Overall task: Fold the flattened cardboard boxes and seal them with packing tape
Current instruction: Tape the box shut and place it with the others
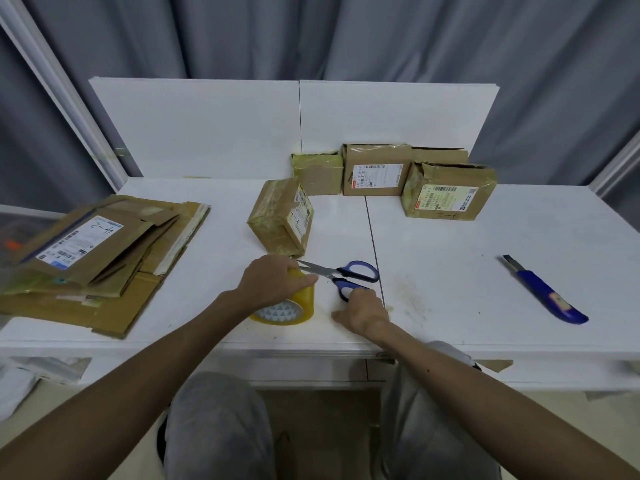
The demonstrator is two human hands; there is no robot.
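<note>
A roll of yellowish packing tape (287,311) stands on the white table (485,306) near its front edge. My left hand (273,280) grips the top of the roll. Blue-handled scissors (341,275) lie just right of the roll, blades pointing left toward it. My right hand (363,311) sits at the near scissor handle with curled fingers; whether it holds the handle is unclear. A taped box (282,218) stands tilted right behind the roll. A stack of flattened cardboard boxes (93,258) lies at the left.
Three taped boxes (375,169) stand in a row at the back against a white board (242,129). A blue utility knife (543,291) lies at the right. Cardboard scraps hang below the table's front edge (495,364). Grey curtains hang behind.
</note>
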